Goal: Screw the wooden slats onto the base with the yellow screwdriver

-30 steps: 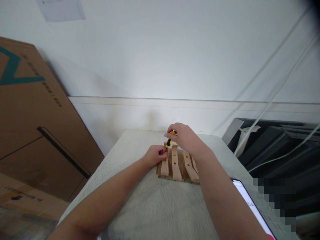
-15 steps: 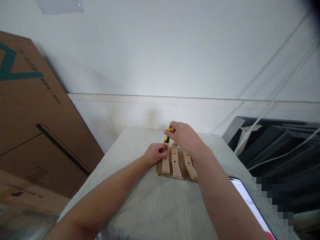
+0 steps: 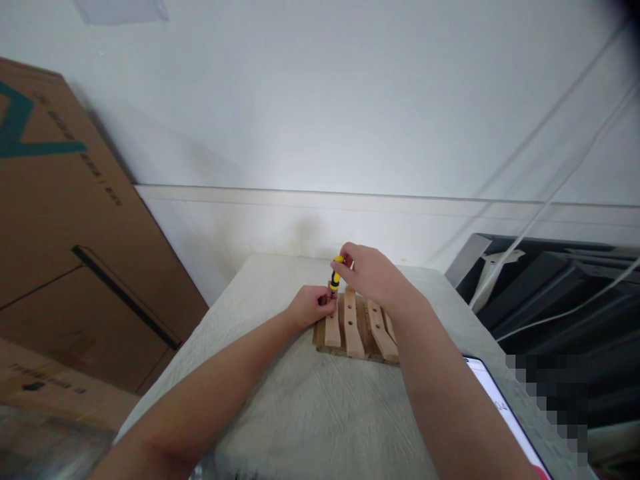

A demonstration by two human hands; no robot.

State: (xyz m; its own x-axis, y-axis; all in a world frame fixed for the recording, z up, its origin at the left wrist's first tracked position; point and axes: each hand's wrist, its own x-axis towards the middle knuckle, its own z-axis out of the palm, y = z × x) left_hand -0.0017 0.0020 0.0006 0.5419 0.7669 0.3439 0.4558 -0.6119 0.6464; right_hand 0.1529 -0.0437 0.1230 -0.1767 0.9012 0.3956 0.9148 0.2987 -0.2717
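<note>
Apparently screwdriving is the step: the right hand (image 3: pixel 367 272) pinches the screwdriver (image 3: pixel 335 275); the left hand (image 3: pixel 309 308) curls at a wooden strip (image 3: pixel 333 333), hold unclear. Turning calls for steady alignment.

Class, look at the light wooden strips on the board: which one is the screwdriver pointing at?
The leftmost strip. The screwdriver in the right hand points down at its far part; the other strips, farther right, have no tool over them.
</note>
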